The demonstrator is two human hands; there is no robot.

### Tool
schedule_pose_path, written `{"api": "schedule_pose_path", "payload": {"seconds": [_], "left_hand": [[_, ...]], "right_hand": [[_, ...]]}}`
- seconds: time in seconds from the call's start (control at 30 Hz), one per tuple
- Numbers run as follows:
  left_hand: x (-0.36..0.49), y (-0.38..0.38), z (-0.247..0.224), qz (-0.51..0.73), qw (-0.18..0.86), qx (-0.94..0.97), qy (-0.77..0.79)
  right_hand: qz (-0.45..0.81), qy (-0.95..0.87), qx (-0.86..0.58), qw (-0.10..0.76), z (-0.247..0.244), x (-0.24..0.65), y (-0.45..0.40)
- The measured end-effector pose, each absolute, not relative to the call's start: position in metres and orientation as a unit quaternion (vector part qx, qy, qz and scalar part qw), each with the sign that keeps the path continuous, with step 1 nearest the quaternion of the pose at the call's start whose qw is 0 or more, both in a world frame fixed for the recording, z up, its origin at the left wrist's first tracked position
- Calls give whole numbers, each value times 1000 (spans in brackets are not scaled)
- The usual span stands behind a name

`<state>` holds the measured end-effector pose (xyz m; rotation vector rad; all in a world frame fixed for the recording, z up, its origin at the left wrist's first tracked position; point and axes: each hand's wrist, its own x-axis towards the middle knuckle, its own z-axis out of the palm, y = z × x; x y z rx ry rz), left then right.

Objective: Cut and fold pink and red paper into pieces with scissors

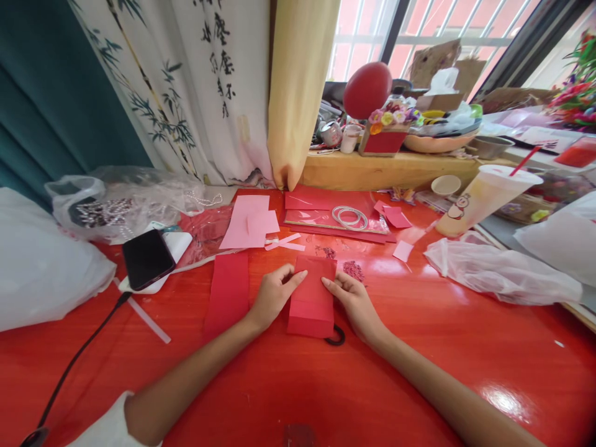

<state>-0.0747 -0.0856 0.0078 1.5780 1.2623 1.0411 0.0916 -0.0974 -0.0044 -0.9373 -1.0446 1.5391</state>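
A strip of red paper (311,304) with crosswise fold lines is held between my two hands, above the red table. My left hand (274,295) pinches its left edge, thumb on top. On the opposite edge, my right hand (352,304) grips with thumb and fingers. Part of a black ring-shaped thing (339,336) shows from under the strip's lower right corner. Another red paper strip (227,292) lies flat to the left of my left hand. Small dark red bits (354,270) are heaped just beyond my right hand.
Pink paper sheets (249,220) and red sheets with a coiled white cord (349,218) lie farther back. A black phone (148,259) with a cable is at left. Plastic bags (498,270) and a tilted drink cup (487,198) stand at right, below a cluttered windowsill (391,171).
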Motion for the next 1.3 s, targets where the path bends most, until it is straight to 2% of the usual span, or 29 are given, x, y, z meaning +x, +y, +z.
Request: {"api": "schedule_pose_path", "payload": {"seconds": [0.63, 1.3], "left_hand": [[-75, -84, 7, 435, 427, 609, 508], [-74, -86, 10, 433, 437, 615, 493]], "right_hand": [[656, -448, -381, 474, -3, 91, -96], [624, -424, -428, 499, -6, 94, -97]]}}
